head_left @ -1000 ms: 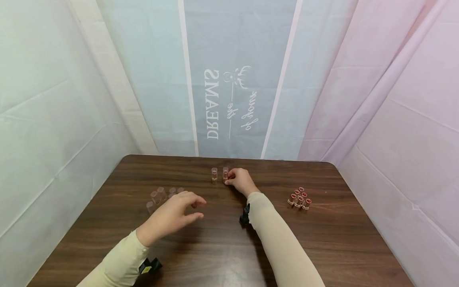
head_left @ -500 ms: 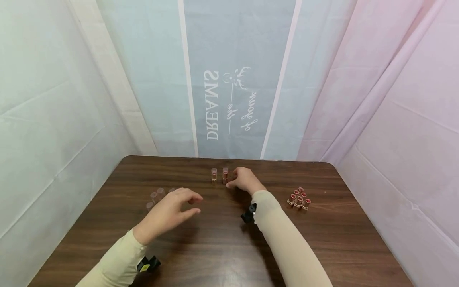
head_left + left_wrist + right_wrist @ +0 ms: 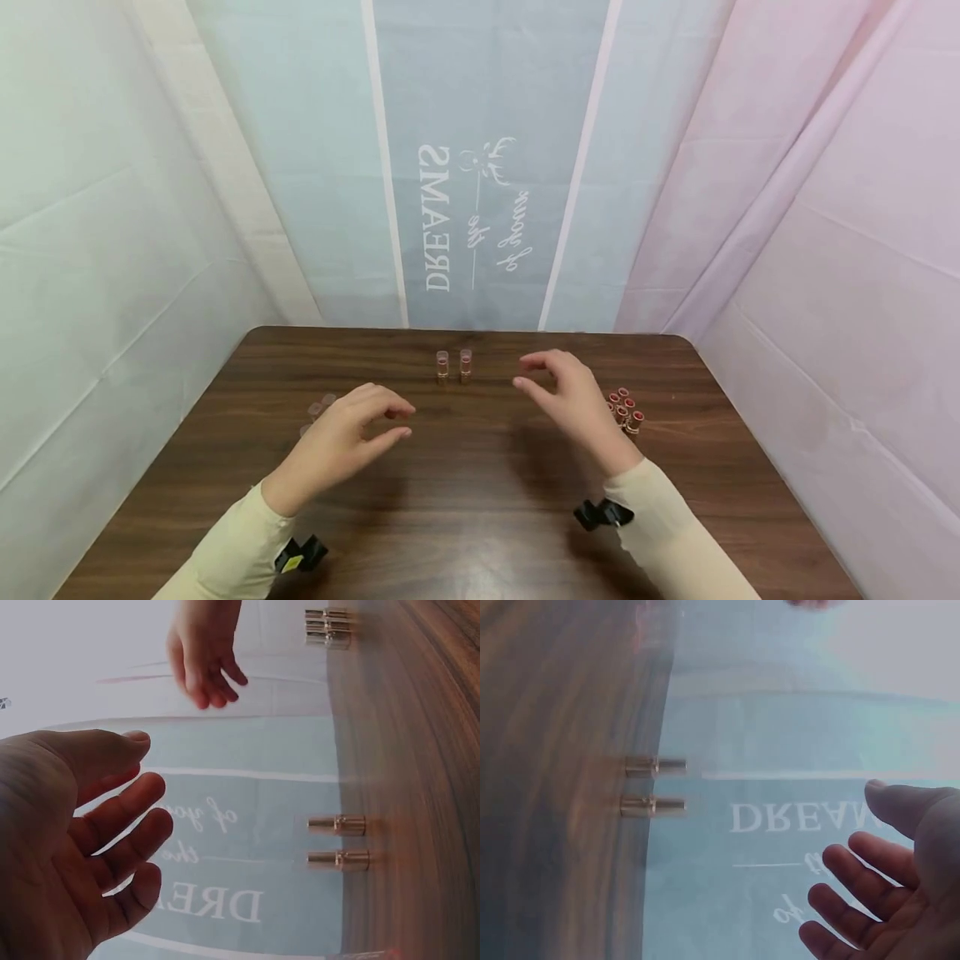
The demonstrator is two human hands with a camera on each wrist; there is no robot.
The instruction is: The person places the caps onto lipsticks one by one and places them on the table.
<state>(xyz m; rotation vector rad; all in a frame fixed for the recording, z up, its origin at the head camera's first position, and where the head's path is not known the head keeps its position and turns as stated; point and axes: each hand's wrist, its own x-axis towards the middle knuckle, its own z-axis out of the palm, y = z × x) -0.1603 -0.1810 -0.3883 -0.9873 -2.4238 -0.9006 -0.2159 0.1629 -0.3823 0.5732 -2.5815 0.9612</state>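
Two lipsticks, a left one point(image 3: 442, 368) and a right one point(image 3: 466, 367), stand upright side by side near the table's far edge, each under a clear cap. Their gold bases also show in both wrist views. My right hand point(image 3: 573, 404) hovers above the table, right of the pair, fingers loosely bent and holding nothing. Closest to it is a cluster of uncapped lipsticks point(image 3: 630, 403) with red tops, partly hidden by that hand. Over the left side, my left hand point(image 3: 341, 442) hangs relaxed with nothing in it. It partly covers several clear caps point(image 3: 316, 409).
The brown wooden table point(image 3: 465, 533) has rounded far corners. Behind it hangs a blue-grey cloth point(image 3: 487, 100) with white lettering, and pale sheets enclose both sides. A black camera mount sits at each wrist.
My right hand has let go of the right lipstick and moved right, towards the uncapped cluster. My left hand has barely shifted. Both capped lipsticks stay standing.
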